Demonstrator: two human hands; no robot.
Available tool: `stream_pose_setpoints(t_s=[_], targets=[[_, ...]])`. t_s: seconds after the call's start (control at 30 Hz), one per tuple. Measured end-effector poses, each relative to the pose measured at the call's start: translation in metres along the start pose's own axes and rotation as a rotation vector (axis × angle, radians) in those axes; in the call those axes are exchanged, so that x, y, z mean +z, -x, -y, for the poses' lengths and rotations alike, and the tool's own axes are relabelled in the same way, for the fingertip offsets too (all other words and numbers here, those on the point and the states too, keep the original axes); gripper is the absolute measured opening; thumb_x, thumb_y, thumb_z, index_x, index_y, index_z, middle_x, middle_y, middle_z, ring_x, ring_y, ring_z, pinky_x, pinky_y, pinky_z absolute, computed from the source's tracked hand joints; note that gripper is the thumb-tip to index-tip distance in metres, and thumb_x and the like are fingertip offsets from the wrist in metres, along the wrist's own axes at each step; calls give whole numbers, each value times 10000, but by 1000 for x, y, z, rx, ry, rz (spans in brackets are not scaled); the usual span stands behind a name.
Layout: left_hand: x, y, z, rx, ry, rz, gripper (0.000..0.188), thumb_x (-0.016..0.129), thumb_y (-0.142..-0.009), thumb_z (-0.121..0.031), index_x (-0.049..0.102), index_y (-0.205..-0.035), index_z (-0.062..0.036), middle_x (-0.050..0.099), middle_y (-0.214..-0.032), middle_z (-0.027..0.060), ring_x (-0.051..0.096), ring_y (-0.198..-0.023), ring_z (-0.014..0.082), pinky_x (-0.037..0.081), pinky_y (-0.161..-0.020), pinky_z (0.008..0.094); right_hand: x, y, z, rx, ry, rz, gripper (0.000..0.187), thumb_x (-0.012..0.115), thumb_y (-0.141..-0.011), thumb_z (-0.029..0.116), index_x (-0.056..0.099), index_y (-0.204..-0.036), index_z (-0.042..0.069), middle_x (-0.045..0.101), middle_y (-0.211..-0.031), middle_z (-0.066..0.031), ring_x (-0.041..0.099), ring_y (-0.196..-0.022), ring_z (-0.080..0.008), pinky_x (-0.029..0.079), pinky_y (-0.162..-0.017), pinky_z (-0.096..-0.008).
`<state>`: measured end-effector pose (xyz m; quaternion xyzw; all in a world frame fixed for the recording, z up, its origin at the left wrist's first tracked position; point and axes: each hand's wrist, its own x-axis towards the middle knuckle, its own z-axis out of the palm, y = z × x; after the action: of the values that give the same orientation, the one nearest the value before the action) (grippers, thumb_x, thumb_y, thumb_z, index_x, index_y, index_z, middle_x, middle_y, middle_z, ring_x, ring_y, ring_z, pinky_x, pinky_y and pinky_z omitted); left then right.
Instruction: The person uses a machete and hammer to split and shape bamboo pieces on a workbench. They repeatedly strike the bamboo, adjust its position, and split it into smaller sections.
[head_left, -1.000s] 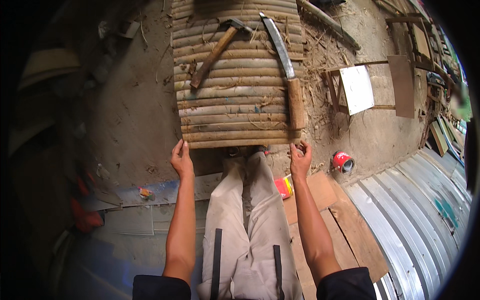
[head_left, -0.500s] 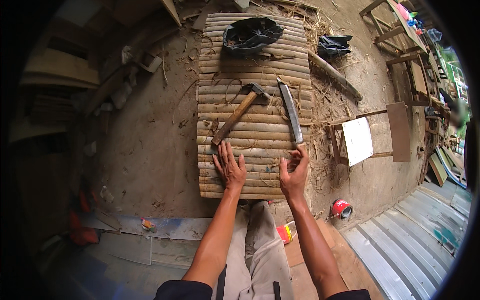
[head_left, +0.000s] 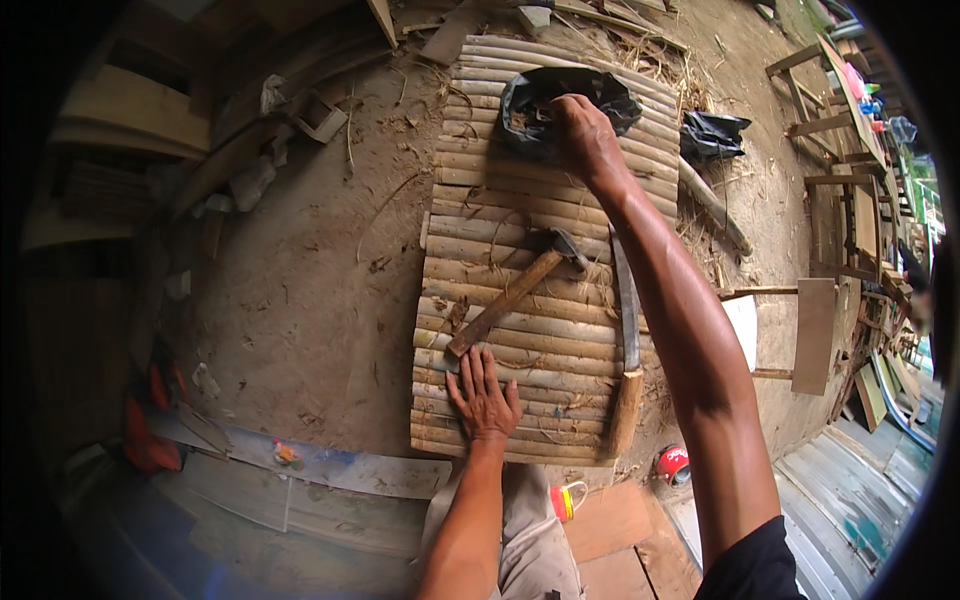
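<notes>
My left hand [head_left: 484, 402] lies flat with fingers spread on a bench top of bamboo slats [head_left: 470, 262], its fingertips near the end of a hammer's wooden handle [head_left: 507, 303]. At the far end, my right hand [head_left: 586, 132] reaches into the opening of a black plastic bag [head_left: 622, 102]. Its fingers are curled and closed; whatever they hold is hidden. Beneath my right forearm's left side rests a machete [head_left: 628, 320], its blade pointing away and its wooden handle close to me. Dry brown scraps show inside the bag.
A second black plastic bag [head_left: 712, 134] and a loose bamboo pole [head_left: 716, 208] lie right of the slats. A red can [head_left: 673, 465] stands at the near right. Wooden frames [head_left: 815, 125] line the right side, with metal sheeting [head_left: 845, 485] below them.
My right hand has left the machete's handle and moved far forward to the black bag. My left hand stays flat on the slats. The whole view has shifted a little.
</notes>
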<state>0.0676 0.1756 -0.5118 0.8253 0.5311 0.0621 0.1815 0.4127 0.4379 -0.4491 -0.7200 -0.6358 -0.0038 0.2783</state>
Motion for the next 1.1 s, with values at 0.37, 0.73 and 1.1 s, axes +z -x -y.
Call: stream_pose_setpoints(t_s=[0.37, 0.73, 1.1], targets=[[1, 1, 0, -23, 15, -17, 714, 517, -944, -366, 289, -1539, -45, 279, -1609, 170, 260, -1488, 347, 103, -1194, 601, 18, 57, 5, 299, -76, 68, 162, 638, -922, 174, 661, -1039, 64, 694, -961, -176, 669, -931, -381, 521, -793, -457], [1, 1, -1, -22, -19, -42, 696, 500, -956, -391, 305, -1542, -69, 287, -1618, 137, 282, -1487, 315, 126, -1192, 589, -4, 45, -1, 234, -85, 141, 481, 778, -790, 185, 605, -1224, 73, 602, -1241, -198, 623, -1087, -431, 536, -881, -492], [4, 2, 1, -13, -33, -48, 685, 483, -964, -385, 307, -1540, -58, 292, -1614, 147, 287, -1481, 323, 123, -1193, 588, 29, 41, 3, 185, 37, 72, 162, 671, -827, 118, 614, -920, -3, 578, -978, -233, 598, -956, -422, 503, -839, -481]])
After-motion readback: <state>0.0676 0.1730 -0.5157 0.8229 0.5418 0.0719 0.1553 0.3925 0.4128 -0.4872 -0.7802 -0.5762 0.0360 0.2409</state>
